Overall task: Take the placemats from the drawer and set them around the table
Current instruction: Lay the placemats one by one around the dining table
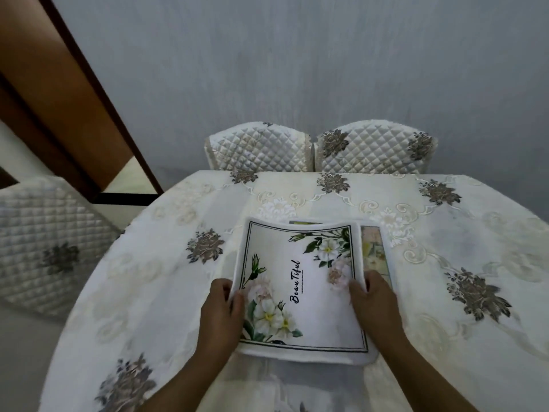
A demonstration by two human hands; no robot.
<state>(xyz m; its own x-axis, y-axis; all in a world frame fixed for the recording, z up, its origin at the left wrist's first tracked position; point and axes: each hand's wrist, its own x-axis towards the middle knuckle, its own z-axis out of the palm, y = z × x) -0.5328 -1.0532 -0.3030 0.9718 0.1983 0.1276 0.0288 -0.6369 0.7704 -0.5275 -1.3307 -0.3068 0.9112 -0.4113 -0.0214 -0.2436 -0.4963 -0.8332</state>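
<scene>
A white placemat (300, 281) printed with flowers and the word "Beautiful" lies on top of a small stack in the middle of the table (445, 337). Its far edge curls upward. My left hand (221, 313) grips its left edge, thumb on top. My right hand (375, 301) grips its right edge the same way. The edges of further placemats (375, 254) show underneath, to the right and at the far side.
The table wears a cream cloth with grey flower patches. Two quilted chair backs (320, 147) stand at the far side, another chair (44, 242) at the left. A brown wooden door frame (68, 93) rises at the left; a grey wall lies behind.
</scene>
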